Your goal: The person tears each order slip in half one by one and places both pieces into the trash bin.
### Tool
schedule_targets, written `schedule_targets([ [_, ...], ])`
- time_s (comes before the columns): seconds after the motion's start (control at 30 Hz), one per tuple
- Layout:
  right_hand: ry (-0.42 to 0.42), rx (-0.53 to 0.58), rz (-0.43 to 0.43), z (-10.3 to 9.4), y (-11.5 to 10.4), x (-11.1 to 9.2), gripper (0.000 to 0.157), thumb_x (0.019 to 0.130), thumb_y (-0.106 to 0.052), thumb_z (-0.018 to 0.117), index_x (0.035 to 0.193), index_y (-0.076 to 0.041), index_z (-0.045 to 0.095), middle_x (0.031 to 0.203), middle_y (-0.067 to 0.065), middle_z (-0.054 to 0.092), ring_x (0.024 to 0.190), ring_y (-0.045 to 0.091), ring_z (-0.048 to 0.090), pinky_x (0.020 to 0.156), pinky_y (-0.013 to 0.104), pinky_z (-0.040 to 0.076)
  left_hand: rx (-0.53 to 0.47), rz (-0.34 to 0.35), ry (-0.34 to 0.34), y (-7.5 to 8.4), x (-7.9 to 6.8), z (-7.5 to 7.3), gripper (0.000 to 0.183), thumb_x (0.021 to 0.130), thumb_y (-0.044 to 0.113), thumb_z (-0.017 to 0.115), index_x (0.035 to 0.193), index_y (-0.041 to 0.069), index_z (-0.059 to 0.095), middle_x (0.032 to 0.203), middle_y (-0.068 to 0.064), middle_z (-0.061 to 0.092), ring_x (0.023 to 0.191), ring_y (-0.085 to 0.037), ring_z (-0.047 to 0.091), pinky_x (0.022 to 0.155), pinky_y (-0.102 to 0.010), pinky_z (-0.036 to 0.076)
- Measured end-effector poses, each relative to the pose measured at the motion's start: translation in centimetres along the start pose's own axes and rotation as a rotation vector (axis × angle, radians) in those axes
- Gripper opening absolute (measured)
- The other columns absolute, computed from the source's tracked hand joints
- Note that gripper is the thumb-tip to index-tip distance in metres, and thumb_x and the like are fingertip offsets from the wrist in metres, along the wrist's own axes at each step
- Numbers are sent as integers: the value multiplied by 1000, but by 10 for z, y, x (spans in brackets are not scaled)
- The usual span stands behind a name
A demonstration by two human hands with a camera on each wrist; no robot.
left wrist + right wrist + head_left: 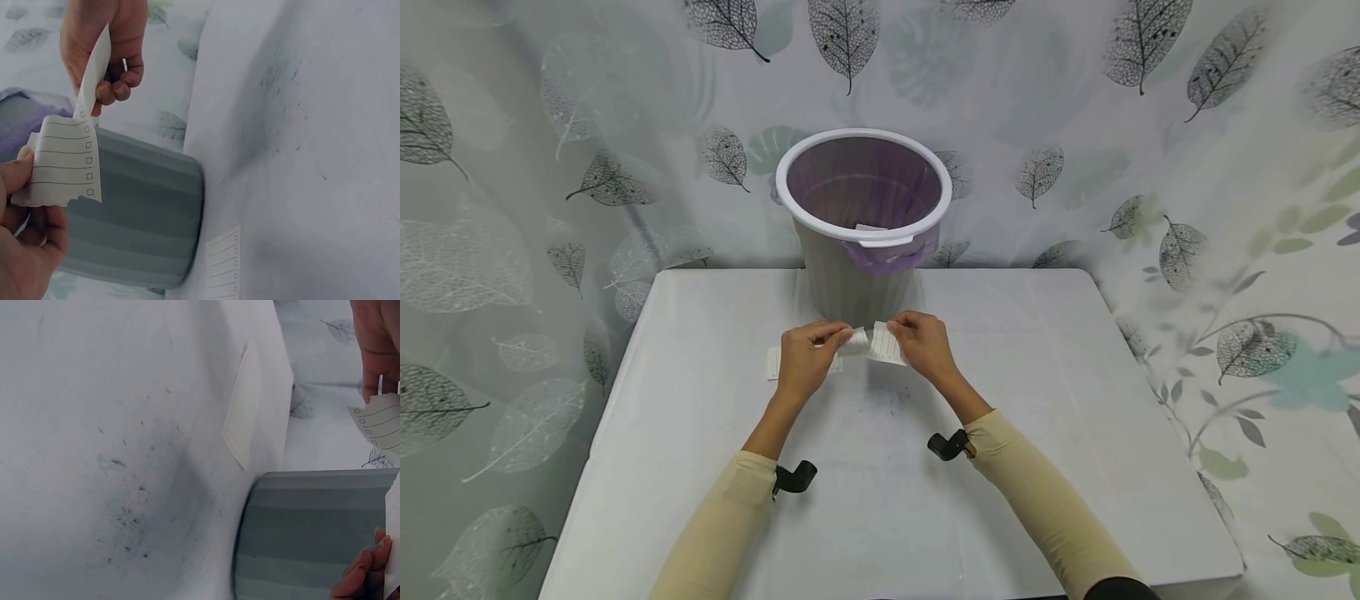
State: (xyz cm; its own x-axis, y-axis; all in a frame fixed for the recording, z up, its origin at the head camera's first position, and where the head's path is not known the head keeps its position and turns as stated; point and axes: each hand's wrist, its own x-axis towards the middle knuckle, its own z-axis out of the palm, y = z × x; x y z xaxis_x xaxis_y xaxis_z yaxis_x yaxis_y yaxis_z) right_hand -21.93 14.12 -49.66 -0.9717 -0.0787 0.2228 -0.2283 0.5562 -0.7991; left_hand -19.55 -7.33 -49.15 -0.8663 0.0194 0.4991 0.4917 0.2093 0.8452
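My left hand (805, 358) pinches a piece of lined paper (62, 159) with small checkboxes and ragged torn edges. Close beside it, my right hand (927, 343) grips another lined paper piece (887, 343) between thumb and fingers. The two pieces come very near each other in front of the bin; whether they still join at one edge I cannot tell. Below and behind the left hand, a further lined paper strip (224, 265) lies flat on the table, partly covered by that hand in the head view.
A grey bin (857, 275) with a white rim and purple liner (883, 257) stands at the table's back edge. Something white (871, 227) shows inside it. Dark specks mark the white table (1037, 500). A leaf-patterned curtain (1000, 100) surrounds the table's back and sides.
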Motion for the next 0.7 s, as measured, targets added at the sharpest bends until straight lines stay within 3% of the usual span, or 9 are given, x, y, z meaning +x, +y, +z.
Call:
schedule_targets([
  [0.1, -1, -1, 0, 0, 1, 0, 15, 101, -12, 71, 95, 0, 78, 95, 13, 76, 95, 30, 71, 87, 46, 53, 2, -8, 2, 13, 0, -1, 5, 88, -10, 77, 90, -15, 76, 83, -24, 73, 62, -29, 56, 59, -15, 38],
  [0.23, -4, -4, 11, 0, 3, 1, 16, 101, -12, 70, 96, 0, 79, 95, 12, 76, 90, 29, 70, 82, 45, 54, -1, -3, 3, 27, -1, -3, 5, 88, -10, 78, 90, -14, 76, 83, -24, 73, 63, -26, 57, 60, -16, 40],
  [0.6, 5, 5, 49, -2, 4, 2, 16, 101, -12, 70, 96, 0, 78, 95, 13, 76, 81, 27, 66, 75, 40, 51, 15, 33, 4, 32, -1, -5, 5, 86, -13, 77, 91, -12, 78, 82, -23, 73, 62, -28, 59, 60, -17, 42],
  [0.7, 7, -2, 46, -3, 4, 2, 16, 101, -12, 70, 96, 1, 78, 95, 13, 76, 80, 26, 66, 74, 39, 51, 13, 24, 4, 26, -2, -3, 4, 87, -13, 77, 91, -13, 77, 82, -24, 73, 62, -31, 59, 60, -16, 42],
])
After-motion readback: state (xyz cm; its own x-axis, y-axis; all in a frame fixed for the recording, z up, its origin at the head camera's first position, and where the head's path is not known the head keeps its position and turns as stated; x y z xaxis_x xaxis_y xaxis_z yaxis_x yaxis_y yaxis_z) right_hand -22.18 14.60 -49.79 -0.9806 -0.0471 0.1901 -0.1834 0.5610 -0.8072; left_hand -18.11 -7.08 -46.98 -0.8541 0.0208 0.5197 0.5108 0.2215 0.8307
